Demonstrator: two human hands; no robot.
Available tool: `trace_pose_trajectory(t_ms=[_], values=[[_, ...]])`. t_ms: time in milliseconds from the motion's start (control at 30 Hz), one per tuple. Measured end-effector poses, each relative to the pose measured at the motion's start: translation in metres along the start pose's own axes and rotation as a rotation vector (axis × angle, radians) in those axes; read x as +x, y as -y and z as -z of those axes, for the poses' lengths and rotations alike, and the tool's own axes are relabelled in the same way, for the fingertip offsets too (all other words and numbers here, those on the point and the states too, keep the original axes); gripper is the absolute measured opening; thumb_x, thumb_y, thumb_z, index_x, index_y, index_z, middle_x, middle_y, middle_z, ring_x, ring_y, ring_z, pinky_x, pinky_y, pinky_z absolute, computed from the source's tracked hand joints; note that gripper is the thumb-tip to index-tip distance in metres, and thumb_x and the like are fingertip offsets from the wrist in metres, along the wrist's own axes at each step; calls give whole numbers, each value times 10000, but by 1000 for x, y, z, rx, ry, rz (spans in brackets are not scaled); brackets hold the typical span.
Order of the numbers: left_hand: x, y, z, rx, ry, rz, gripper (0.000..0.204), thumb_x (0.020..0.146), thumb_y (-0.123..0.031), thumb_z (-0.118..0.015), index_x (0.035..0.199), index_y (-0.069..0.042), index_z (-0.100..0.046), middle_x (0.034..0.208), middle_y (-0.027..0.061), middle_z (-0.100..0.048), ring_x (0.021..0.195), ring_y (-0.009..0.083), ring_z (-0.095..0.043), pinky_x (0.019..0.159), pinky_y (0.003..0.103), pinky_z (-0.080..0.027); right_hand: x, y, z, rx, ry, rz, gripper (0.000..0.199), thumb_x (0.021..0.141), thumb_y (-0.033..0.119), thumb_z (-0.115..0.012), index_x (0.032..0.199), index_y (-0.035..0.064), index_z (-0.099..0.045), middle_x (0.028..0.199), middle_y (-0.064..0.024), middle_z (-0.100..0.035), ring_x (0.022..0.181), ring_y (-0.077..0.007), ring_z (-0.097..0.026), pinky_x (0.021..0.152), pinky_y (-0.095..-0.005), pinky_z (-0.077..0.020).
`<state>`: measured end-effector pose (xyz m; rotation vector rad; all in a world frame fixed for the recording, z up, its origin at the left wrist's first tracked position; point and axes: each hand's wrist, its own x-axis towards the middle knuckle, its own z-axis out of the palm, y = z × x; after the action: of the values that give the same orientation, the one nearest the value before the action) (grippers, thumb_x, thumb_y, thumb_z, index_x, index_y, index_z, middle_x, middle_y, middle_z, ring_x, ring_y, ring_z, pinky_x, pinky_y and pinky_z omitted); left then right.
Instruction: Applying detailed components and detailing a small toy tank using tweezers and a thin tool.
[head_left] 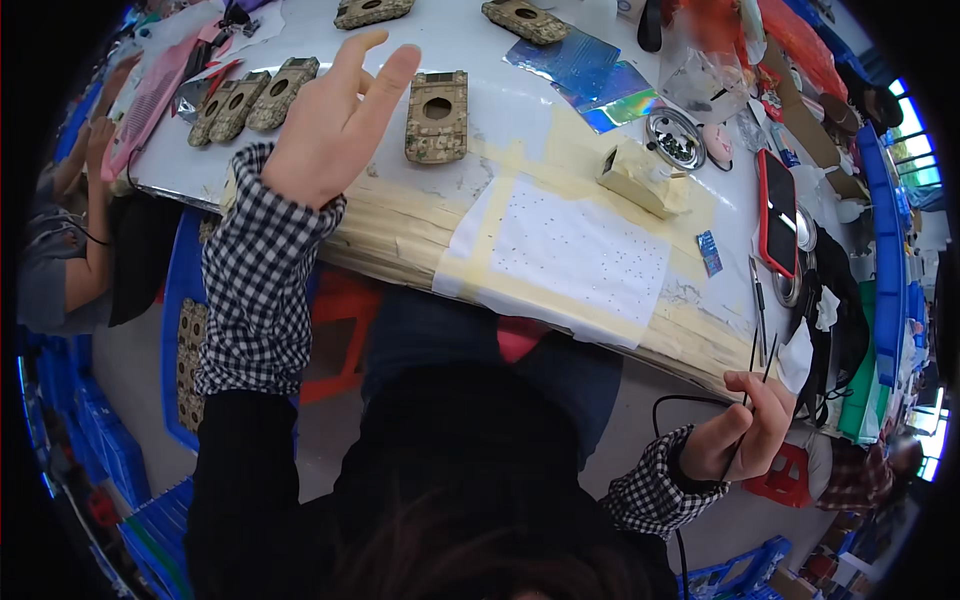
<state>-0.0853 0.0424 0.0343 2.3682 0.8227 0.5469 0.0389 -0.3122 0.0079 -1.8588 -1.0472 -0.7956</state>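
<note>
My left hand (335, 130) hovers over the table's left part with thumb and fingers apart, holding nothing. Just right of it lies a camouflage toy tank hull (437, 140) with a round hole in its top. Left of the hand, several similar hulls (281, 94) sit in a row. At the table's front right edge, my right hand (740, 430) is closed on dark tweezers (754, 365), their two thin prongs pointing up and apart. Taped to the table between my hands is a white sheet (570, 245) scattered with tiny dark specks.
Further camouflage hulls (527, 20) lie at the far edge. On the right are a pale block (640, 178), a round metal dish (675, 138) of small dark parts and a red-cased phone (777, 215). Another person's arm (88, 250) shows at far left. A blue crate (180, 330) stands below.
</note>
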Motion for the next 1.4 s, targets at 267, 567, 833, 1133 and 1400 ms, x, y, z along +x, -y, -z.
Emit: trace_pose_trajectory(t_ms=[267,567,833,1133,1400], values=[[38,-17,-40,679,115,-197,924,800,-534,-577,1395,70,-209,754,194,-652,678,299,-662,628,366,-566,-3,5,-1,-11,13,-14,329,896,346,-594,891,17,-600,752,-120,-593,656,-213,-561,597,-294,-437],[35,-40,-15,-318,243,-34,749,754,-175,-745,1249,101,-255,855,140,-565,685,153,-585,564,250,-475,-6,-6,-9,192,93,-196,383,878,366,-616,946,-11,-621,796,-126,-607,672,-209,-578,619,-284,-463],[57,-59,-41,-816,576,-149,405,794,-240,-723,1079,-3,-561,919,73,-637,837,146,-631,724,266,-502,53,-6,-37,164,100,-37,164,805,109,-670,903,10,-584,798,-96,-560,744,-190,-520,688,-284,-417],[61,-59,-78,-1302,694,237,365,934,-302,-536,1180,-40,-473,1104,148,-595,987,213,-619,861,344,-515,100,-30,-78,118,87,31,77,803,46,-642,866,16,-609,784,-69,-524,734,-173,-488,669,-268,-408],[53,-55,-72,-1563,838,220,475,1008,-280,-281,1412,-37,-228,1381,210,-387,1264,284,-434,1032,414,-404,91,-43,-93,164,232,-15,143,826,11,-604,965,11,-641,800,-95,-547,694,-175,-504,630,-264,-407]])
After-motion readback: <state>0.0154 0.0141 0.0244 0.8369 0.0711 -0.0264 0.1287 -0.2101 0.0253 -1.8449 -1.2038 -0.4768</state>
